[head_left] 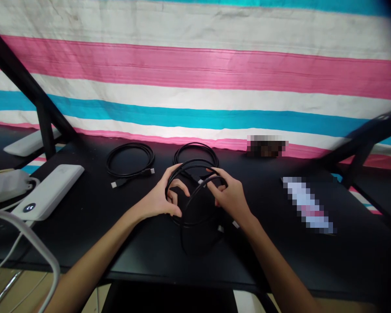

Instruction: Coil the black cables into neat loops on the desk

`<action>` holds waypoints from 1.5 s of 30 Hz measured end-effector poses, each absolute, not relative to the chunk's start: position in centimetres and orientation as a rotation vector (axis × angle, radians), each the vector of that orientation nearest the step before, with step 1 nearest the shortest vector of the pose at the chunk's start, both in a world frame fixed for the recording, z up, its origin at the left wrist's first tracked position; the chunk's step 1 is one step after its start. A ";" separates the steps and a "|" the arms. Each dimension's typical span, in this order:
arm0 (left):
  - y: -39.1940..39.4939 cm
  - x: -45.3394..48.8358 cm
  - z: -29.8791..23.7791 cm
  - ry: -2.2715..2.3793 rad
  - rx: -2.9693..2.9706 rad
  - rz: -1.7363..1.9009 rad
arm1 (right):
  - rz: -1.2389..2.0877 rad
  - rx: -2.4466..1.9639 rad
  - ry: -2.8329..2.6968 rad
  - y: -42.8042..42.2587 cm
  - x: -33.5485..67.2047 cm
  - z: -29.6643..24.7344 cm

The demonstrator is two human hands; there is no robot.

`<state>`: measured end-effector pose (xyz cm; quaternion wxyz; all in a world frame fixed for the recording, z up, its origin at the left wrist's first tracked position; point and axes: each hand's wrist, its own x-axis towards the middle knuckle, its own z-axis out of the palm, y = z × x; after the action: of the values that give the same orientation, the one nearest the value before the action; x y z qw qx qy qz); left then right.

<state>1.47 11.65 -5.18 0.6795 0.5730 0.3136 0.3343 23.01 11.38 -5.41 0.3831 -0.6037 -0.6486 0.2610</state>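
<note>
The left hand (159,198) and the right hand (230,195) both grip a black cable (195,191), looped into loose rings above the middle of the bench (124,243); the left hand's fingers curl around the near-left side of the loops with the thumb tucked inside, while the right hand's fingers (215,180) pinch strands on the right side. Two plug ends (228,226) hang low, just above the bench top, below the right wrist.

The cable looks light and limp, judged by how the rings sag and cross one another; it should bend freely but spring back out of a coil if let go (thin round jacket, likely smooth and a little slippery). The safest hold is probably across several strands at once where they bunch, not by the plugs, which could strain at the joint.

The bench is matte black, flat, with a hard front edge; the black cable is hard to pick out against it. Behind the hands lie two more coiled cables, one at the left (130,161) with its silver plugs showing, one (195,152) just beyond the held loops. A white power bank (48,191) with a lit display sits far left, near white cords (22,234); a striped pink, white and turquoise cloth (195,74) hangs as a backdrop, crossed by dark frame bars (22,78).
</note>
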 end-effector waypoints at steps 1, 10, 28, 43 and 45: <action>11.7 1.4 -5.3 0.687 1.301 0.761 | 0.601 -1.564 -1.681 11.4 23.0 -5.4; 11.9 1.6 -6.1 0.870 1.523 0.865 | 0.419 -1.637 -1.744 11.3 22.9 -6.0; 11.6 2.9 -5.8 1.128 1.406 0.958 | 1.165 -1.267 -1.436 11.5 22.5 -5.4; 11.2 3.7 -6.6 0.994 1.274 0.907 | 1.640 -0.613 -0.697 12.9 24.9 -4.7; 11.1 3.6 -6.6 1.013 1.303 0.905 | 1.645 -0.580 -0.732 13.0 25.0 -5.0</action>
<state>3.56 11.06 -6.56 0.5889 0.5595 0.4349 0.3885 25.00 12.95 -5.04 0.5851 -0.2485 -0.3140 0.7052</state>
